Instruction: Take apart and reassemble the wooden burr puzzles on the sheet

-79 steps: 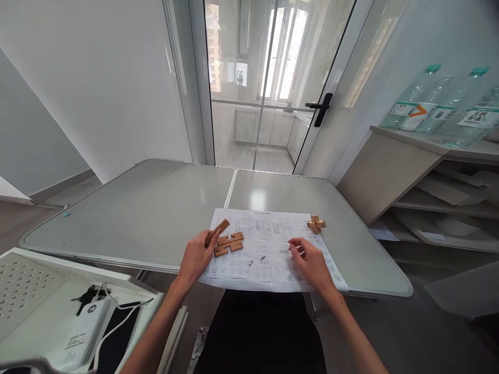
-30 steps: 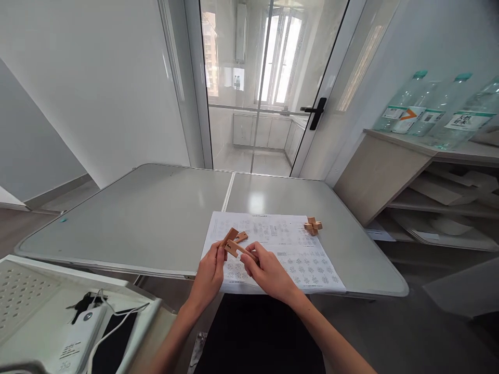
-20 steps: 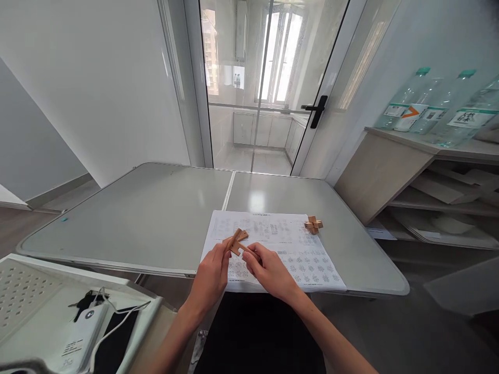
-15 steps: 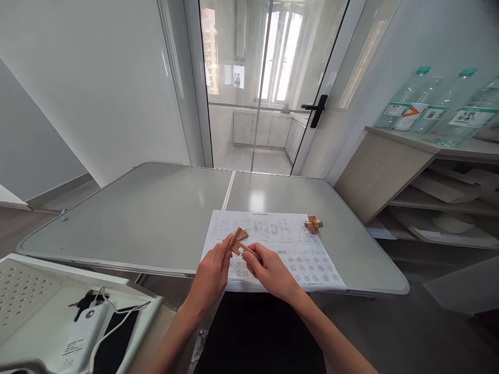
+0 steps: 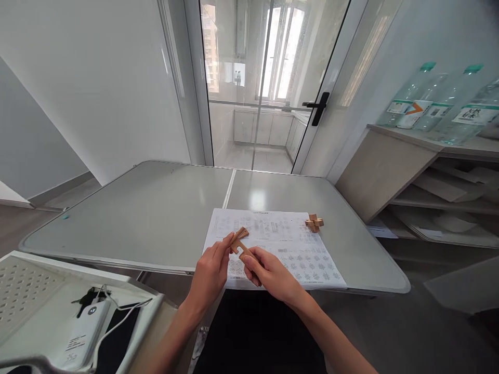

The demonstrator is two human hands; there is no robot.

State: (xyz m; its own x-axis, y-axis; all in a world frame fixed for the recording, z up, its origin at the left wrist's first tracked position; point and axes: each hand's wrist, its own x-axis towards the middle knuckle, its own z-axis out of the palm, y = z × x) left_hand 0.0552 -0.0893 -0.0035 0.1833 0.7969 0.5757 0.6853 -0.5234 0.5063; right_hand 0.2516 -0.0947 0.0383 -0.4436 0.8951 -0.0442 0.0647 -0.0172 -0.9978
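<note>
Above the printed sheet (image 5: 288, 259), my left hand (image 5: 210, 267) is closed on wooden puzzle pieces (image 5: 241, 232), whose ends stick out past the fingertips. My right hand (image 5: 268, 270) pinches a notched wooden puzzle piece (image 5: 245, 250) between thumb and fingers. Its notched end reaches up to the pieces at my left hand; whether they touch or interlock I cannot tell. On the sheet's right edge sits an assembled wooden burr puzzle (image 5: 314, 223). Rows of small diagrams cover the paper.
The grey folding table (image 5: 156, 218) has a seam down its middle. At left, a white tray (image 5: 146, 311) holds a power bank (image 5: 86, 332), cable and keys. Clear plastic bottles (image 5: 413, 93) stand on the shelf unit (image 5: 405, 156) at right. A glass door (image 5: 265, 130) is behind.
My right hand has turned its notched piece, so a broader face and the notch now show differently. My left hand has barely moved. The view has shifted slightly.
</note>
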